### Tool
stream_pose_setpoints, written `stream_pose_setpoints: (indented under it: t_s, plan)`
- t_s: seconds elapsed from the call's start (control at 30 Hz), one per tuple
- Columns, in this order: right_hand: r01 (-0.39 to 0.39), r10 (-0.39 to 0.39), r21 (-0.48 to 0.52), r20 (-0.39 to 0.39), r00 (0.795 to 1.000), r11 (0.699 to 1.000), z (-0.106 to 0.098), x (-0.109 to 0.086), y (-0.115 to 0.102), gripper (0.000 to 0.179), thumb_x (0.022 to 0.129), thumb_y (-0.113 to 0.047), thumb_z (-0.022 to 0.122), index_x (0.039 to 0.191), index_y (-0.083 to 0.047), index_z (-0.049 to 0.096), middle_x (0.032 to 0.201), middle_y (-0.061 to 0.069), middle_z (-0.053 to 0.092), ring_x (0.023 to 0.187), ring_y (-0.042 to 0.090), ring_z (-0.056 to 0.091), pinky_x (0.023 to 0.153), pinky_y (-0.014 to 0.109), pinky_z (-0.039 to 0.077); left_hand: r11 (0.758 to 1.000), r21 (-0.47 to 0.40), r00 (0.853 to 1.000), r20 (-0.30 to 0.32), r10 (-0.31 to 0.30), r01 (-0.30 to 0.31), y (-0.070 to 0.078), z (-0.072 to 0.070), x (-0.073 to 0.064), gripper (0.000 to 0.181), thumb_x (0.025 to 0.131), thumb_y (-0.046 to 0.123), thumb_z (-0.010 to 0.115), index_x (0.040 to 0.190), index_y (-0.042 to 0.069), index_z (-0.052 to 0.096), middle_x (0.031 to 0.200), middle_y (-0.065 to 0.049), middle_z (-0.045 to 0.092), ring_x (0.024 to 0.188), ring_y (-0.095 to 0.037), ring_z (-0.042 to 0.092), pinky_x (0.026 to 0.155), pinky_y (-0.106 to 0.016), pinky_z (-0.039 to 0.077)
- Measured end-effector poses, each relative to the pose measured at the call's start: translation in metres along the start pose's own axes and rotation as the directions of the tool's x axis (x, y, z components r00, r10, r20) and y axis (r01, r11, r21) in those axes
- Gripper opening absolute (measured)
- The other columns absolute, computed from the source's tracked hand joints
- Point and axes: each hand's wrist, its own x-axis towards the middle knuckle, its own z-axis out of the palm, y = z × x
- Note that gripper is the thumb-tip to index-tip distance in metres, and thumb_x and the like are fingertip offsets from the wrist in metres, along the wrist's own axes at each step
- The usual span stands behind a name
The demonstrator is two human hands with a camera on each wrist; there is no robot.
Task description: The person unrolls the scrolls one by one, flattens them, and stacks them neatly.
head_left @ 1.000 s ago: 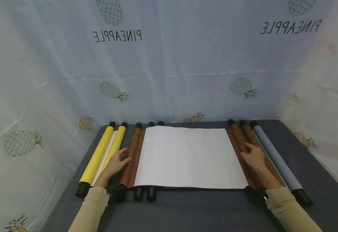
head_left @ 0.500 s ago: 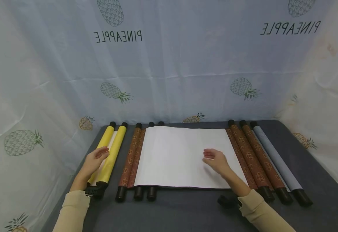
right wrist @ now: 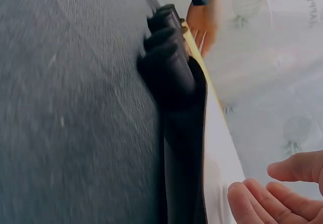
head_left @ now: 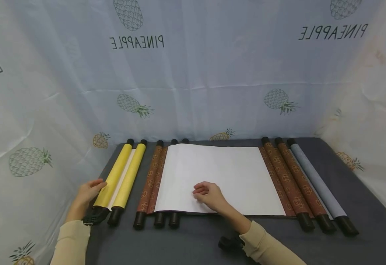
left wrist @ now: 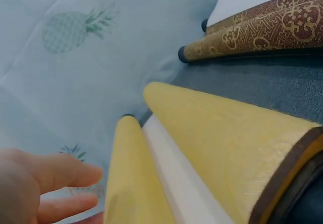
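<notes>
Left hand [head_left: 88, 191] is way closer, grip loose and empty; yellow scroll [head_left: 124, 176] sits at its 2 o'clock, running 7-to-1, can't tell if they touch. Right hand [head_left: 209, 195], relaxed, empty, has it around 9.

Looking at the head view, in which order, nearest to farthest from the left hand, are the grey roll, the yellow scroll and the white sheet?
1. Yellow scroll: directly beside the left hand, to its right.
2. White sheet: in the middle, farther right.
3. Grey roll: at the far right.
</notes>
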Motion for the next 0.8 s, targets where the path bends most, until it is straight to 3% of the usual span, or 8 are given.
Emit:
stream_pose_setpoints:
  t_s: [0.07, 0.2, 0.33, 0.4, 0.47, 0.63, 0.73, 0.8]
  plan:
    - [0.007, -0.008, 0.038, 0.034, 0.999, 0.999, 0.006, -0.001, -0.003, 0.025, 0.084, -0.002, 0.067, 0.107, 0.009, 0.064, 0.097, 0.024, 0.072, 0.081, 0.026, 0.070, 0.066, 0.026, 0.058, 1.000, 0.000, 0.997, 0.073, -0.031, 0.031, -0.001, 0.001, 0.000, 0.076, 0.101, 0.045, 0.038, 0.152, -0.005, 0.013, 0.156, -0.034, 0.013, 0.137, -0.050, 0.029, 0.109, -0.057, 0.034]
    - [0.018, -0.028, 0.113, 0.084, 0.996, 0.993, 0.014, -0.003, -0.009, 0.028, 0.084, -0.001, 0.067, 0.108, 0.012, 0.062, 0.098, 0.029, 0.071, 0.080, 0.032, 0.071, 0.066, 0.031, 0.059, 0.998, 0.053, 0.991, 0.128, -0.026, 0.020, -0.001, 0.006, 0.001, 0.090, 0.097, 0.052, 0.046, 0.152, -0.007, 0.007, 0.155, -0.035, 0.013, 0.124, -0.050, 0.040, 0.103, -0.055, 0.040]
    - [0.017, -0.035, 0.158, 0.110, 0.993, 0.987, 0.018, -0.005, -0.014, 0.030, 0.084, 0.000, 0.067, 0.109, 0.014, 0.061, 0.099, 0.031, 0.069, 0.082, 0.037, 0.070, 0.067, 0.032, 0.059, 0.991, 0.133, 0.994, 0.108, 0.001, -0.016, 0.000, 0.012, 0.002, 0.094, 0.090, 0.055, 0.057, 0.147, -0.011, 0.022, 0.134, -0.034, 0.044, 0.107, -0.038, 0.053, 0.088, -0.043, 0.050]
    - [0.007, -0.028, 0.175, 0.117, 0.993, 0.985, 0.019, -0.006, -0.016, 0.030, 0.085, -0.001, 0.067, 0.110, 0.014, 0.061, 0.099, 0.031, 0.069, 0.083, 0.037, 0.070, 0.068, 0.033, 0.060, 0.988, 0.154, 0.995, 0.100, 0.009, -0.024, 0.000, 0.014, 0.002, 0.091, 0.088, 0.054, 0.061, 0.142, -0.012, 0.032, 0.102, -0.022, 0.056, 0.080, -0.023, 0.052, 0.071, -0.033, 0.047]
    - [-0.005, -0.018, 0.187, 0.120, 0.993, 0.982, 0.019, -0.007, -0.017, 0.030, 0.085, -0.001, 0.067, 0.110, 0.014, 0.061, 0.100, 0.032, 0.069, 0.083, 0.037, 0.070, 0.068, 0.034, 0.060, 0.987, 0.156, 0.995, 0.098, 0.007, -0.023, 0.001, 0.015, 0.003, 0.085, 0.086, 0.053, 0.065, 0.135, -0.012, 0.040, 0.074, -0.005, 0.050, 0.062, -0.012, 0.042, 0.060, -0.027, 0.040]
    - [-0.036, 0.007, 0.223, 0.131, 0.991, 0.974, 0.019, -0.008, -0.015, 0.031, 0.086, -0.002, 0.065, 0.111, 0.015, 0.059, 0.100, 0.033, 0.068, 0.084, 0.035, 0.070, 0.070, 0.036, 0.060, 0.990, 0.142, 0.995, 0.095, -0.018, 0.004, 0.005, 0.018, 0.001, 0.057, 0.083, 0.050, 0.069, 0.099, -0.003, 0.055, 0.056, 0.006, 0.029, 0.050, -0.007, 0.027, 0.051, -0.025, 0.032]
    - [-0.058, 0.024, 0.239, 0.143, 0.989, 0.969, 0.018, -0.007, -0.013, 0.030, 0.088, -0.003, 0.063, 0.112, 0.015, 0.059, 0.100, 0.033, 0.068, 0.084, 0.033, 0.071, 0.070, 0.034, 0.060, 0.990, 0.138, 0.996, 0.087, -0.035, 0.023, 0.008, 0.020, -0.001, 0.048, 0.083, 0.049, 0.070, 0.084, 0.004, 0.056, 0.053, 0.006, 0.036, 0.048, -0.007, 0.033, 0.050, -0.024, 0.035]
    - [-0.071, 0.035, 0.236, 0.154, 0.987, 0.969, 0.016, -0.006, -0.012, 0.029, 0.090, -0.004, 0.061, 0.112, 0.015, 0.059, 0.100, 0.032, 0.068, 0.083, 0.030, 0.072, 0.069, 0.033, 0.060, 0.990, 0.140, 0.995, 0.089, -0.037, 0.024, 0.009, 0.022, -0.002, 0.052, 0.083, 0.049, 0.069, 0.091, -0.002, 0.060, 0.057, 0.004, 0.045, 0.051, -0.008, 0.041, 0.052, -0.025, 0.037]
